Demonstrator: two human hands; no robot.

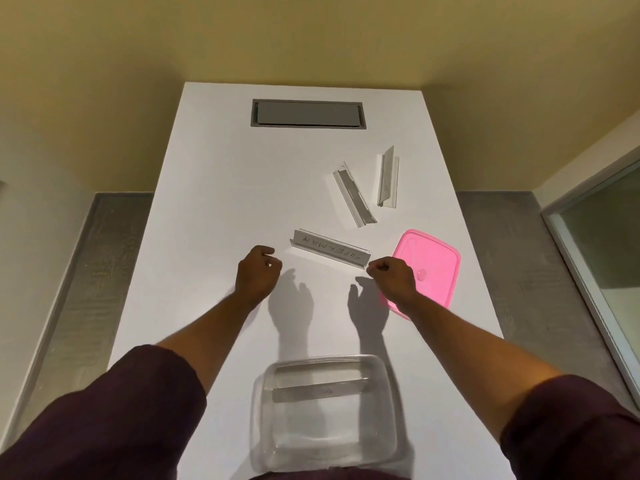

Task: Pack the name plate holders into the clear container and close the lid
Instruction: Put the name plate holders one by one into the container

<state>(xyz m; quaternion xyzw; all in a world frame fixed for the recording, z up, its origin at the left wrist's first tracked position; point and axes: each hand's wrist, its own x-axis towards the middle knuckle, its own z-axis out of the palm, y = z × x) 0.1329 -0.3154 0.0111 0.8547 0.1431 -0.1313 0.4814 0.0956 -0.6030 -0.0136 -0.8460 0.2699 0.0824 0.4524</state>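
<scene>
On the white tabletop (207, 202), near its front edge and close to the person's body, stands the clear container (325, 410), open on top, and one name plate holder (320, 391) already lies inside it with its long axis running left to right. Three more holders are still outside. The nearest holder (329, 249) lies between the two hands, its long axis running from the left to the lower right, and it carries a printed name that reads upside down from this view. Beyond it, the middle holder (355, 197) points away from the person and leans a little to the left at its far end, and the far holder (388, 178) is almost straight front to back, near the right edge of the tabletop. The pink lid (429, 265) lies flat to the right, close to this same edge. The left hand (258, 273) hovers just beside the left end of the nearest holder, its fingers curled in and holding nothing. The right hand (391, 275) is at the right end of this holder, its fingers also curled closed; I cannot tell if they touch it. Much free surface remains between the hands and the container, and on the whole left side. A grey cable hatch (308, 114) sits in the surface near the far edge.
</scene>
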